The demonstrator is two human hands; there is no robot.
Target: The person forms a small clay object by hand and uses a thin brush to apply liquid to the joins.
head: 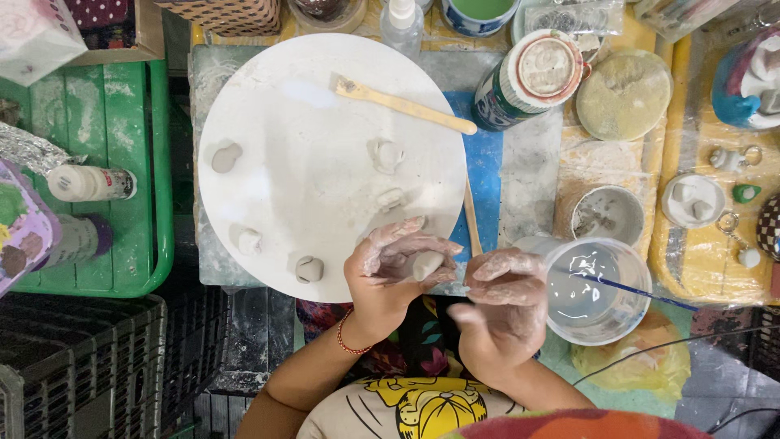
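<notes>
Held a small clay lump [425, 264] in left hand [390, 272] fingers at the round board's [268, 146] near edge; right hand [504, 313] empty, fingers loosely curled, just right of lump, near water tub [597, 289].

Five clay pieces [309, 268] on one round white board [309, 122], two wooden sticks [404, 105].

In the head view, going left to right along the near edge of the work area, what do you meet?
Green tray → small clay lump on the white round board → left hand holding a clay piece → right hand → clear cup of cloudy water → yellow tray.
</notes>
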